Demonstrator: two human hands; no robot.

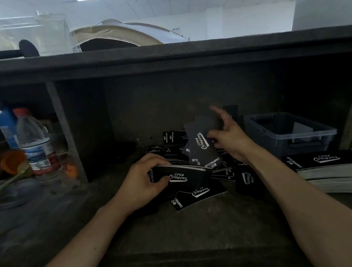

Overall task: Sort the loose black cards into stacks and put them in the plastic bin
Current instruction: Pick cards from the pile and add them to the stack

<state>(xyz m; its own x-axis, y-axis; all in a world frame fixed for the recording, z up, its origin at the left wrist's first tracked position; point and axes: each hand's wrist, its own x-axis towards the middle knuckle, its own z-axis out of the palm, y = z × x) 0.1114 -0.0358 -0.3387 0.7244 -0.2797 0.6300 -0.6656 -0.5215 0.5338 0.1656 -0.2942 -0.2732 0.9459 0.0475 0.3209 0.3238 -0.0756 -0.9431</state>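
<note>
Item: loose black paper cards [200, 193], rectangular, printed with white "Camping Club" lettering.
Location: the cards are heaped on the dark worktop [186, 244] between the two hands, overlapped at differing angles, some face up and some turned.
Gathered stack: a thin squared gathered stack [181, 175] of the same cards is held just over the near side of the heap.
Left hand: the left hand [141, 181] is curled round one short end of the gathered stack, thumb laid on the top face.
Right hand: the right hand [229, 139] has a few lifted black cards [202, 148] pinched at the thumb, fanned and tilted up over the heap; the index finger is stretched out free.
Destination: a clear rectangular plastic bin [288, 128] is set to the right, near the heap but apart from it; its contents cannot be made out.
Sorted stock: tall squared stacks [321, 161] of like cards are laid in front of the bin.
Handling: the cards are judged light, thin and fairly stiff, with smooth faces that are likely to slide and fan out once loosened.
Hold point: a stack is best taken across its long edges and squared against the worktop; a flat single card is best raised by an overhanging corner.
Risk: corners may be bent if they are squeezed hard.
</note>
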